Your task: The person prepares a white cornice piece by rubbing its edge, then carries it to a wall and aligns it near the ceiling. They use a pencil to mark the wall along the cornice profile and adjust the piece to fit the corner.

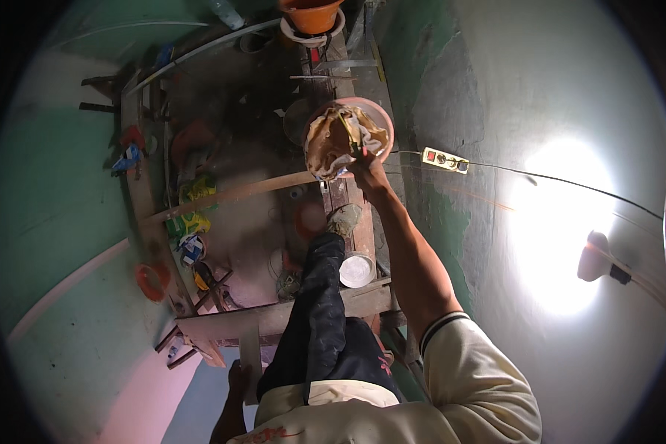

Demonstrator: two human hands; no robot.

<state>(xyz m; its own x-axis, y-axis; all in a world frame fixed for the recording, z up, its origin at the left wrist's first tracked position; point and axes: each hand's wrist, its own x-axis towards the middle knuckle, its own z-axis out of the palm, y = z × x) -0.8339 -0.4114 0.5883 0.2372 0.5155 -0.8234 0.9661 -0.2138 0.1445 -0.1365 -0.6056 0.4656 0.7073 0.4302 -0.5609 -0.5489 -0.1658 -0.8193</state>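
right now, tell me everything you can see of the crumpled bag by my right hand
The crumpled bag is open at the top, tan inside, with pale, ruffled edges; it looks like paper. It appears to sit in or on the round pinkish basin, covering much of it. Your right hand is at its near right edge, where a slim dark thing overlaps it. Whether your fingers grip the bag is unclear.

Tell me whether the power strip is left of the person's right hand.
No, the power strip lies to the right of the right hand, which is at the round bowl.
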